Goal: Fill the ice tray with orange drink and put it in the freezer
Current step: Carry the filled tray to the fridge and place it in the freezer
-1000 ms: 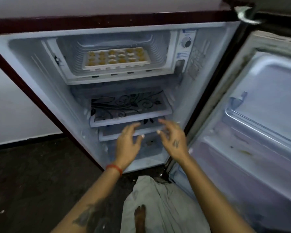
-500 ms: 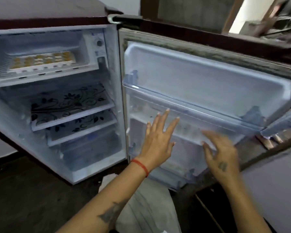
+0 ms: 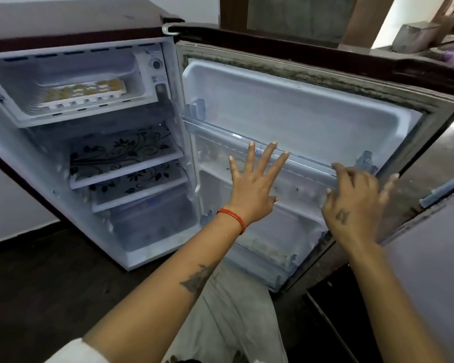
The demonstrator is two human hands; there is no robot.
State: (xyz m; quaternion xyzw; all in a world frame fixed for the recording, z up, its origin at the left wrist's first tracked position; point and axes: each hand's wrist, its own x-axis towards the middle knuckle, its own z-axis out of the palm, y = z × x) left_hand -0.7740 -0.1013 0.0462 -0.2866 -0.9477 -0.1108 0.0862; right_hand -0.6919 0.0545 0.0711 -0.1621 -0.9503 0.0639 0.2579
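The white ice tray (image 3: 83,93) with orange drink in its cells lies inside the freezer compartment (image 3: 16,111) at the top of the small open fridge. The fridge door (image 3: 312,119) stands wide open to the right. My left hand (image 3: 254,184) is spread flat in front of the door's inner side, below its clear upper rail (image 3: 260,141). My right hand (image 3: 351,208) is further right, fingers apart and slightly curled at the rail's right end, a little blurred. Neither hand holds anything.
Two glass shelves with a black floral print (image 3: 121,155) sit under the freezer, with a crisper drawer (image 3: 152,221) below. The floor (image 3: 37,284) is dark. A pale cloth on my lap (image 3: 233,310) lies below my arms. A counter edge (image 3: 430,231) is at right.
My view swung right from the fridge interior to the open door. Both hands moved from in front of the lower shelves across to the door's inner side.
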